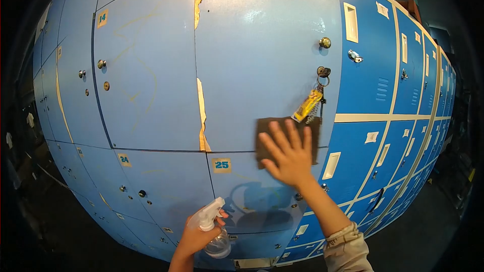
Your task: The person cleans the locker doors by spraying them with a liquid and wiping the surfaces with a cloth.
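My right hand [290, 156] presses a dark brown cloth [263, 143] flat against the light blue locker doors, with its fingers spread. The cloth lies across the seam between door 15 [257, 65] and door 25 [247, 196]. Just above the fingers hangs a yellow key tag [308, 104] on a ring from the keys [323, 73] in door 15's lock. Lower down, my left hand [201, 234] is wrapped round a clear spray bottle [218, 247] with a white nozzle, in front of the lower doors.
More light blue lockers, such as door 14 [146, 70], stretch to the left. A bank of brighter blue metal lockers [368, 90] with white frames runs off to the right. A round knob [324, 43] sticks out above the keys.
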`<state>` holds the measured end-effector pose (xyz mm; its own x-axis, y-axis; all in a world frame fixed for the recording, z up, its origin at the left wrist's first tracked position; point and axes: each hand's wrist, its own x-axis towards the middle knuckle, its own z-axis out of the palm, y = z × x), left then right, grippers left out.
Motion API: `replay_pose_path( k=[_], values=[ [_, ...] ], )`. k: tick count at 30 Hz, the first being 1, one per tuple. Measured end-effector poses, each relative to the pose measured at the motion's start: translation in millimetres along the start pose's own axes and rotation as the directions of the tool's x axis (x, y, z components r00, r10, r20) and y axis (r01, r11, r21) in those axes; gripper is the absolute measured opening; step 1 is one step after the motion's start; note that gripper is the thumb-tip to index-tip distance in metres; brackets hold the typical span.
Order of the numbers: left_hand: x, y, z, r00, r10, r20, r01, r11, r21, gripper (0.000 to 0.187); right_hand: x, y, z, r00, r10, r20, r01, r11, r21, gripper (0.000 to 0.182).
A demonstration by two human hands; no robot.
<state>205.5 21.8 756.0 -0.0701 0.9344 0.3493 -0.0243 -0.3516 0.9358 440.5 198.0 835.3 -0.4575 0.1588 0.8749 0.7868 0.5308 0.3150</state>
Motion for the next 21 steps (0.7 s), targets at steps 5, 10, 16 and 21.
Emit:
replay_pose_path(
  k=[5, 10, 16, 21],
  values=[
    [-1.9, -3.3, -5.5, 1.000, 0.023, -0.011, -0.023, 1.000, 0.001, 0.052, 64.1, -81.0, 25.1, 0.973, -0.218, -0.077, 0.224, 0.970, 0.094, 0.066],
    [0.2, -2.8, -0.2, 1.000, -0.003, 0.008, 0.003, 0.999, 0.044, 0.052, 74.4, -89.3, 27.3, 0.965, -0.244, -0.099, 0.258, 0.953, 0.161, 0.067],
    [4.8, 0.4, 9.6, 0.998, 0.010, 0.065, -0.011, 1.000, 0.010, 0.053, 36.9, -38.6, 10.3, 0.989, -0.137, -0.060, 0.143, 0.983, 0.115, 0.067],
    [6.8, -0.3, 13.1, 0.999, 0.010, 0.053, -0.011, 1.000, 0.017, 0.054, -22.3, 46.5, -14.1, 1.000, 0.009, -0.030, -0.010, 0.999, -0.033, 0.065]
  ],
)
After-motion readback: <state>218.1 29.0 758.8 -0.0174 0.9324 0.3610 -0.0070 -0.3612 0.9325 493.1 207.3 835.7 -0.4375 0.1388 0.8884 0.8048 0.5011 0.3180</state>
